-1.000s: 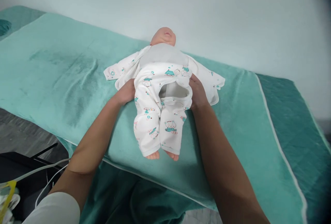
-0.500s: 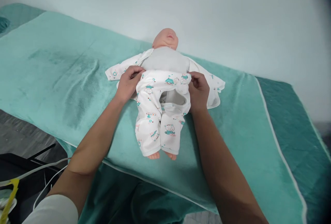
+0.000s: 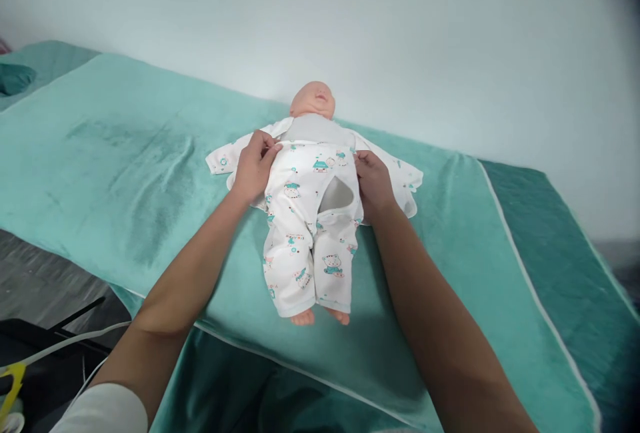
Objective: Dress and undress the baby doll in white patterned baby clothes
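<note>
Baby doll at frame centre, lying face up, head toward the upper edge: smooth plastic head, soft grey torso, bare feet. White cotton trousers with teal cartoon print cover the legs to the waist, with an oval opening at the crotch. Left hand pinches the waistband left of centre, fingers closed on cloth. Right hand grips the opposite waistband edge, fingers curled. Matching open jacket lies spread beneath. Plush teal towel lies under all.
</note>
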Demonstrator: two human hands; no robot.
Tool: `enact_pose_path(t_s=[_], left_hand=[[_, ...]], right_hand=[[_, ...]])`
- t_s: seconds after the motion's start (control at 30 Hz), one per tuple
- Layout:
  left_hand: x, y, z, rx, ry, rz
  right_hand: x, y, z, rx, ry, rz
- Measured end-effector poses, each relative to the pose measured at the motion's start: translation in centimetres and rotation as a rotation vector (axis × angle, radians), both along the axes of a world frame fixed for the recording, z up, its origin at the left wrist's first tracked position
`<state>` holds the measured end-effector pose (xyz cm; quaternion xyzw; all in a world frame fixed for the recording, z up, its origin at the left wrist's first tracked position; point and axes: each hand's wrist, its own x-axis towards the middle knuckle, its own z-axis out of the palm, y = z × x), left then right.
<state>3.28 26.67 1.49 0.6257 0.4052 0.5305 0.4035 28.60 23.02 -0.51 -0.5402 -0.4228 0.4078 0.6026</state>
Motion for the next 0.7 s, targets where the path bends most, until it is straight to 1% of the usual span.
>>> enact_pose_path(t_s=[0.07,0.1,0.13,0.2,0.27,0.33,0.43,0.5,0.57,0.7], left_hand=[[0.6,1.2,-0.5,-0.025,-0.028,0.107],[0.8,1.7,-0.6,-0.041,-0.038,0.132],[0.9,2.0,-0.8,-0.057,-0.046,0.129],[1.0,2.2,-0.7,-0.075,-0.042,0.063],[0.8,1.8,-0.2,-0.033,0.002,-0.038],[0.7,1.4,0.6,0.065,0.077,-0.108],[1.0,1.0,1.8,0.181,0.209,-0.145],[1.3,1.2,2.4,0.196,0.270,-0.127],[1.7,1.6,2.8,0.168,0.291,-0.095],[2.4,3.6,2.7,0.096,0.280,0.006]], right_hand=[[0.1,0.5,0.0,-0.041,0.039,0.024],[0.0,0.7,0.0,-0.037,0.033,0.018],[-0.1,0.7,0.1,-0.014,0.005,0.003],[-0.4,0.6,0.2,0.074,-0.087,-0.034],[-0.5,0.5,0.4,0.180,-0.169,-0.030],[-0.3,0.6,0.7,0.253,-0.205,0.044],[0.4,1.4,1.0,0.315,-0.283,0.165],[0.8,2.1,1.3,0.357,-0.364,0.182],[0.9,2.7,1.7,0.390,-0.400,0.185],[0.7,4.2,2.3,0.344,-0.415,0.177]])
